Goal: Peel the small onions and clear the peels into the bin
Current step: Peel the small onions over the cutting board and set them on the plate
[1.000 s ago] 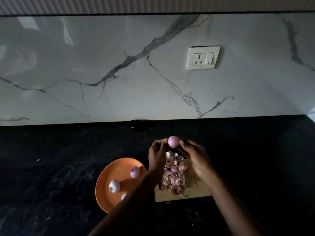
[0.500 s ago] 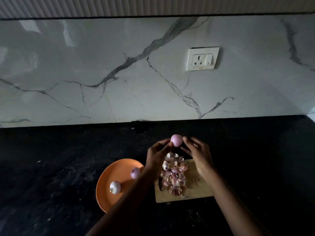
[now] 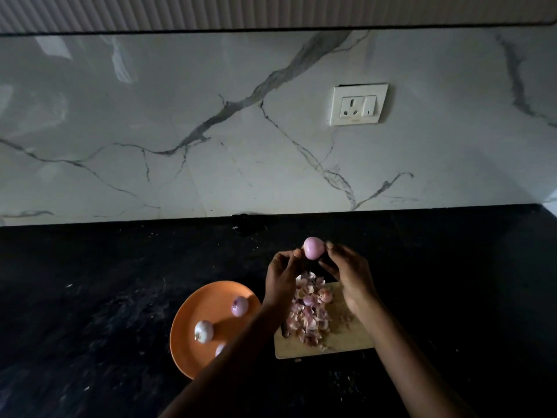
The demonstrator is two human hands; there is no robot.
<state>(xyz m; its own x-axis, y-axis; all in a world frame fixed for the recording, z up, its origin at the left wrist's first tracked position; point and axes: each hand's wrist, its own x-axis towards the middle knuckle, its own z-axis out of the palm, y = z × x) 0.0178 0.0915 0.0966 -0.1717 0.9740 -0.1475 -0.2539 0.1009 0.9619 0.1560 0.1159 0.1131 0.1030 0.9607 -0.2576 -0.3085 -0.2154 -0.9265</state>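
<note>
We see a dim scene: the white veined marble backsplash (image 3: 271, 131) catches soft glare upper left, while the black stone counter (image 3: 90, 297) sinks into shadow. Edges bow slightly.

peeled pink onion (image 3: 313, 248) raised above peel pile (image 3: 309, 312); three onions (image 3: 239, 306) on plate

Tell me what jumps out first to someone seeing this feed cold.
The pale pink peeled onion, held up between the fingertips of the left hand and right hand above the dark counter. Below it, a heap of peels on the wooden board, and left of that an orange plate with more onions.
</note>
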